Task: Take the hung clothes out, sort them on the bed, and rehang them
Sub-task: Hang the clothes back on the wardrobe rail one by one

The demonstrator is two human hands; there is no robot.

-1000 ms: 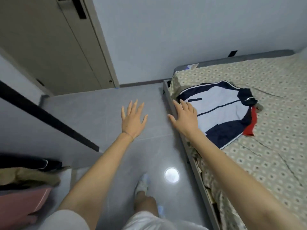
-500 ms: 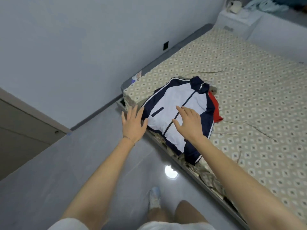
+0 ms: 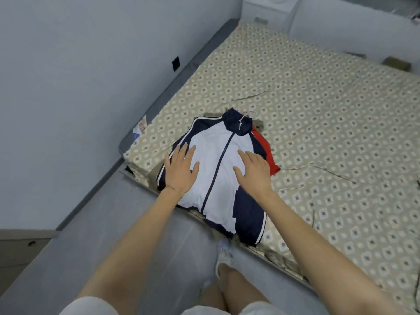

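Note:
A white and navy zip jacket (image 3: 218, 155) lies front-up at the near corner of the bed (image 3: 318, 110), on top of a small pile. A red garment (image 3: 264, 147) and an olive one (image 3: 258, 124) poke out from under it, and a thin hanger hook (image 3: 249, 114) shows at the collar. My left hand (image 3: 180, 170) lies flat, fingers spread, over the jacket's left side. My right hand (image 3: 255, 171) is flat over its right side. Neither hand grips anything.
The bed has a beige patterned sheet and a grey frame against the pale wall (image 3: 79, 76). Grey floor (image 3: 136, 223) runs along the bed's near edge, where my legs and a light shoe (image 3: 223, 253) stand. A white nightstand (image 3: 268, 10) stands at the far end.
My view has swung from the door and floor round to the bed. Both hands have travelled from mid-air over the floor onto the jacket, one on each side of the zip.

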